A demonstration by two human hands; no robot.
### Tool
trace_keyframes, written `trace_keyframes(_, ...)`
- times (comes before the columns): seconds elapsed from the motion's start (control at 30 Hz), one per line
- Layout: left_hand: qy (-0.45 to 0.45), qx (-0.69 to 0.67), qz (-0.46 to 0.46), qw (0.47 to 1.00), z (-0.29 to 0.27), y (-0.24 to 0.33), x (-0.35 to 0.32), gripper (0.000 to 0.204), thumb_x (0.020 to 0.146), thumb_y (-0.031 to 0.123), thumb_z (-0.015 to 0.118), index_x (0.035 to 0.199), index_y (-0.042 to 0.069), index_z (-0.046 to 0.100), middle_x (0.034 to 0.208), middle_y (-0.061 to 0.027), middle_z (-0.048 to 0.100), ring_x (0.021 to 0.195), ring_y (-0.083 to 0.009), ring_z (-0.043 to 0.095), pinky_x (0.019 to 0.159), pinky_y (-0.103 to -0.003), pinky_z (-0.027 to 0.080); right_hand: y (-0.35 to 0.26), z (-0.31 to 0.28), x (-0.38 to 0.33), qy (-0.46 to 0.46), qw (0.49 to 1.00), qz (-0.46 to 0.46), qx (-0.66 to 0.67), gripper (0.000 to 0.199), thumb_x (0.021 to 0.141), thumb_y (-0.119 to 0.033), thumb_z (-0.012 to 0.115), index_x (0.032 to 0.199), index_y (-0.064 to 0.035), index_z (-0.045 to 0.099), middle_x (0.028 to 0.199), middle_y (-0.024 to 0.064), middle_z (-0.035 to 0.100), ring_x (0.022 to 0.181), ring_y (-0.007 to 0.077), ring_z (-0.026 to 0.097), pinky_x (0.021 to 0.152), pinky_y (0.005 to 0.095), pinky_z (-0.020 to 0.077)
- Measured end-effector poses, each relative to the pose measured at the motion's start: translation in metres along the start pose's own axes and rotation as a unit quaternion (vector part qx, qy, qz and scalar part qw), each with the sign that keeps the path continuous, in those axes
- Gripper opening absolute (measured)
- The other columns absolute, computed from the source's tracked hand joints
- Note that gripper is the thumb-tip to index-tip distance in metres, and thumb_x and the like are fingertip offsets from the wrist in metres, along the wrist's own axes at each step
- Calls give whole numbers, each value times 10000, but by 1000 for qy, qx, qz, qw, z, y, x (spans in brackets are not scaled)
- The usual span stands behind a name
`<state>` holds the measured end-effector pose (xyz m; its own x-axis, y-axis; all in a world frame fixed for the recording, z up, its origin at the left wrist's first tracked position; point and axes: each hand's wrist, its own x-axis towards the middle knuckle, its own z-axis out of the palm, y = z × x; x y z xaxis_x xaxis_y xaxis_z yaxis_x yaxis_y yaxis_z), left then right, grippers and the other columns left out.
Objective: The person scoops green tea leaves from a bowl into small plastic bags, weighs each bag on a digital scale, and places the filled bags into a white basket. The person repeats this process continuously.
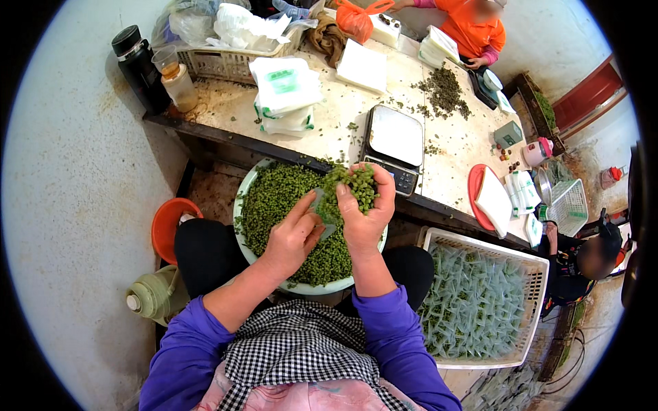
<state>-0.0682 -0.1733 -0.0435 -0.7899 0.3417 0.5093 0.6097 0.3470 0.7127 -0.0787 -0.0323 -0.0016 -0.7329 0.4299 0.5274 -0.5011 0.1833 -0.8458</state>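
In front of me a pale basin (317,290) is heaped with small green berries (274,195), which look like fresh green peppercorns. Over its right side, my right hand (362,222) cups a clump of green peppercorns (361,186), the thumb lying across it. Close beside it, my left hand (291,241) pinches a thin clear plastic bag (327,233). The bag lies between the hands, touching the clump's lower left. How far the bag's mouth is spread cannot be made out.
A digital scale (396,137) sits at the table's near edge, by stacked white bags (284,85). A white crate (473,363) at my right holds many filled clear bags. An orange bucket (164,233) and green jug (152,294) stand left. Two people are across and right.
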Motion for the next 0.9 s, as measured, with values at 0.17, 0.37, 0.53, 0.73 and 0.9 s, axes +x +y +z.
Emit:
trace_keyframes(0.17,-8,-10,-34,999,1,-3,-3,240,727,-41,768,901,-27,604,1292,-283,554,1022,-355,670,670,-357,582,1,7,-4,2,996,17,88,486,779,29,698,1206,-32,473,1216,108,504,1040,177,576,926,321,466)
trace_keyframes(0.37,10,5,-15,1000,-2,-8,-1,239,721,-36,754,872,-33,570,1327,-281,532,974,-390,669,697,-376,579,3,7,-4,-49,992,35,107,420,838,25,643,1218,-13,469,1183,120,565,1070,194,589,959,322,453)
trace_keyframes(0.53,26,14,-29,999,-6,-8,-3,233,711,-38,739,838,-14,545,1319,-277,542,977,-399,665,694,-381,577,2,-15,-8,-175,982,63,26,458,892,-4,624,1320,-3,462,1187,131,622,1131,240,591,980,339,447)
trace_keyframes(0.73,9,2,-38,999,-9,-7,-6,235,682,-53,730,801,0,534,1310,-261,558,784,-328,685,627,-365,561,-13,-30,3,-221,948,100,-206,705,804,-194,774,1390,-22,421,1239,153,592,1110,285,592,974,374,450)
trace_keyframes(0.9,-1,16,2,1000,-12,-5,-13,235,659,-62,730,739,-1,517,1315,-250,562,744,-295,683,612,-345,557,-25,-32,23,-344,858,269,-269,659,735,-267,771,1268,-14,477,1040,187,633,901,280,632,754,392,495)
